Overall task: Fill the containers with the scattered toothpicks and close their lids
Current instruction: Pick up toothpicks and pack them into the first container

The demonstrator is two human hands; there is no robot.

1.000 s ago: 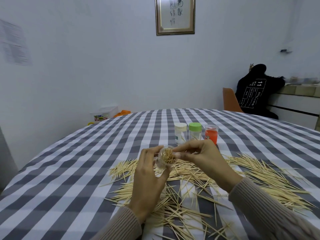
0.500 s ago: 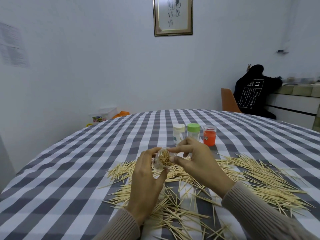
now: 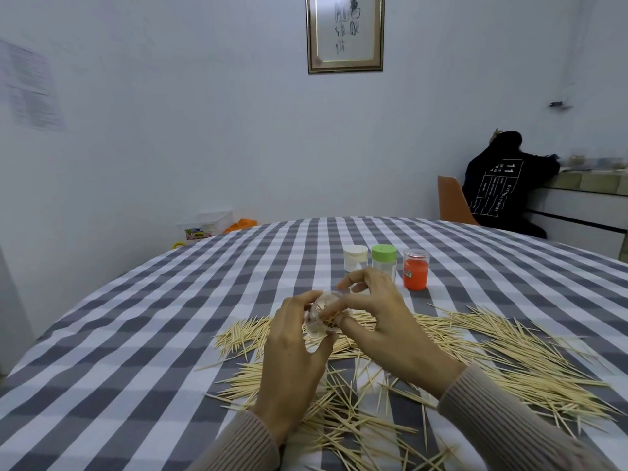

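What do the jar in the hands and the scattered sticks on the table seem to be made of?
Held jar: clear, glossy, probably plastic; the toothpicks inside show through its wall. Scattered toothpicks: pale, matte, thin and pointed, looks like wood or bamboo; which one cannot be told.

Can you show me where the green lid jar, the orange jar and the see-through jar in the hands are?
Green-lidded clear jar [image 3: 384,253]: head view, on its lid.
Orange plastic jar [image 3: 415,274]: head view, on its orange body.
Clear jar in hands [image 3: 318,317]: head view, on its side wall.

Four containers [image 3: 356,260], two hands [image 3: 292,351].
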